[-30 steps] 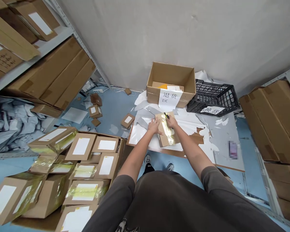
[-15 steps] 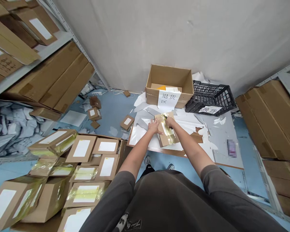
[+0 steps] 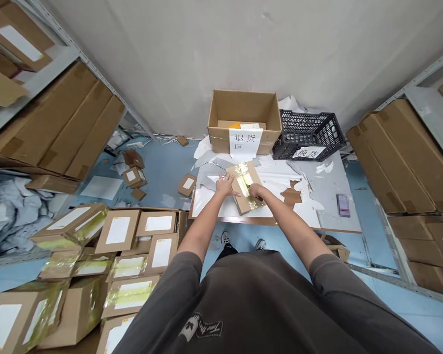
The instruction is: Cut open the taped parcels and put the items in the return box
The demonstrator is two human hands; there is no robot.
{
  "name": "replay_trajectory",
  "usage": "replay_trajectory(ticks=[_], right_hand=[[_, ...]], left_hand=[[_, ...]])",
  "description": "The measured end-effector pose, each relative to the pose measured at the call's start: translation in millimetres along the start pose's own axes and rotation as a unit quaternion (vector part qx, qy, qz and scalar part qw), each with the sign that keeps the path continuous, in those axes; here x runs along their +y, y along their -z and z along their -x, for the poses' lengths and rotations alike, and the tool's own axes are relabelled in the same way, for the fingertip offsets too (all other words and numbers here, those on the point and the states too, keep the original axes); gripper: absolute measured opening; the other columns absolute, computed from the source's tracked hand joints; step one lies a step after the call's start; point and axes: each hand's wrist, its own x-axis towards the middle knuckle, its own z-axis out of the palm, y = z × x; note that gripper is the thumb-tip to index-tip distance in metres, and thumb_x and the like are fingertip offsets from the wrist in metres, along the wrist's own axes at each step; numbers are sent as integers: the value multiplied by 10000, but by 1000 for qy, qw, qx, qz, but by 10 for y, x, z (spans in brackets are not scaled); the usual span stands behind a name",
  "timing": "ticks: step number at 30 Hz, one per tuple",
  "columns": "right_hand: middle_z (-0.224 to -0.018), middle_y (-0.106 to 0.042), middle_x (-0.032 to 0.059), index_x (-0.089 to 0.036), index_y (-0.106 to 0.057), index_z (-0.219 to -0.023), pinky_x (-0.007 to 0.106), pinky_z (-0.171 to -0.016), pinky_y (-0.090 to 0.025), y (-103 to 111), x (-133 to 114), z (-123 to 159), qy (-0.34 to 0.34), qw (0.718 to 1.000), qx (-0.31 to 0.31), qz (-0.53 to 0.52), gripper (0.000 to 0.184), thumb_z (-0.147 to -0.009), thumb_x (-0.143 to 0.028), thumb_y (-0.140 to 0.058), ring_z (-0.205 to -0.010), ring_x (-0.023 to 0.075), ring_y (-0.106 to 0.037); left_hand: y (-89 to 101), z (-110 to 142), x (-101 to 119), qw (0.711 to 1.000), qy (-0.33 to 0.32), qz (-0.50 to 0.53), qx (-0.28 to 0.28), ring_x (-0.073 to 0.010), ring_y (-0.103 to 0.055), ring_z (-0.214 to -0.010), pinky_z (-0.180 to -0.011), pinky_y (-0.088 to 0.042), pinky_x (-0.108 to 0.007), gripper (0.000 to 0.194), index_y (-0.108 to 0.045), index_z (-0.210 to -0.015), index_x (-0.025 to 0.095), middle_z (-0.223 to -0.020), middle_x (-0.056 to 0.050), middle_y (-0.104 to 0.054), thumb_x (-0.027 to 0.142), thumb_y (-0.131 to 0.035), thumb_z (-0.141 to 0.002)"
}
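Observation:
A taped cardboard box (image 3: 242, 200) lies at an angle on the paper-strewn table, with shiny yellowish tape and a white label on top. My left hand (image 3: 225, 185) rests on its left edge, fingers spread and thumb on the top face. My right hand (image 3: 256, 191) is closed around a dark box cutter (image 3: 259, 198) over the right part of the box, at the tape. Most of the cutter is hidden by the fingers, and its blade cannot be made out.
Behind the box stand an open carton (image 3: 217, 140) with a paper sign and a black plastic crate (image 3: 280, 147). Torn cardboard (image 3: 291, 196) lies right of the box. Stacked parcels (image 3: 127, 268) fill the left; shelves (image 3: 55, 69) flank both sides.
My right hand and the box cutter have moved toward me along the box's top. My left hand stays at the left edge. The whole view has shifted slightly.

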Motion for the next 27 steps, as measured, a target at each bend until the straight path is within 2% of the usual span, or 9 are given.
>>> replay_trajectory(ticks=[2, 6, 8, 13, 17, 19, 22, 25, 27], right_hand=[[-666, -740, 120, -48, -799, -980, 344, -659, -630, -81, 105, 188, -35, 998, -40, 18, 417, -606, -116, -971, -767, 339, -785], [-715, -749, 166, -45, -759, -1042, 369, -554, -609, -289, 346, 634, -83, 992, -91, 10, 234, -837, -136, -824, -634, 309, -753], [-741, -751, 182, -50, -745, -1062, 375, -549, -605, -389, 419, 828, -91, 991, -100, -11, 185, -895, -131, -751, -630, 308, -751], [-790, -749, 189, -75, -703, -1188, 388, -570, -604, -568, 523, 1186, -97, 991, -83, -32, 320, -884, -159, -759, -685, 338, -764], [-859, -745, 149, -148, -672, -1123, 345, -594, -570, -562, 847, 1389, -88, 994, -38, -57, 235, -940, -276, -746, -638, 270, -738], [-887, -747, 104, -196, -625, -1113, 308, -617, -548, -532, 1050, 1404, -77, 992, 43, -89, 220, -1007, -378, -688, -625, 225, -722], [-857, -736, 41, -232, -527, -1134, 268, -610, -516, -543, 1225, 1254, -101, 968, 163, -164, 325, -1042, -526, -630, -578, 182, -691], [-835, -721, 3, -252, -461, -1115, 252, -561, -501, -657, 1234, 990, -118, 944, 180, -252, 452, -975, -617, -688, -536, 166, -665], [-816, -707, -18, -264, -446, -1109, 248, -551, -496, -742, 1225, 833, -104, 940, 187, -267, 513, -915, -638, -740, -558, 176, -669]], left_hand=[[5, -2, -1, 1000, 0, 1, 2, -531, 25, -1662, -1288, -262, -649, 1459, -126, -1770, 379, -1856, -44, 54, 853, -859, -601], [-2, -24, -11, 1000, -2, 4, 14, -546, 22, -1656, -1284, -244, -673, 1467, -154, -1767, 376, -1858, -54, 19, 864, -861, -578], [-11, -39, -10, 1000, 0, 3, 17, -553, 15, -1653, -1279, -244, -680, 1485, -163, -1767, 365, -1858, -69, -4, 867, -868, -559], [-16, -64, 15, 1000, 5, 5, 25, -558, 34, -1651, -1271, -249, -690, 1489, -185, -1764, 358, -1856, -84, -37, 857, -882, -546], [-10, -79, 1, 999, 3, 17, 30, -562, 16, -1651, -1275, -264, -684, 1495, -215, -1761, 341, -1855, -85, -35, 805, -928, -532], [-37, -82, -19, 999, -1, 42, 32, -552, 6, -1656, -1285, -271, -670, 1499, -221, -1759, 338, -1855, -81, -29, 776, -951, -525], [-162, -40, -21, 990, -17, 134, 42, -492, -71, -1675, -1308, -307, -565, 1514, -197, -1764, 311, -1853, -99, 44, 738, -974, -537], [-383, 81, 48, 968, -42, 241, 62, -416, -128, -1687, -1319, -311, -429, 1574, -140, -1772, 231, -1833, -165, 143, 681, -1008, -538], [-548, 189, 127, 958, -47, 275, 74, -396, -124, -1690, -1320, -307, -397, 1603, -102, -1774, 204, -1824, -192, 162, 616, -1034, -536]])
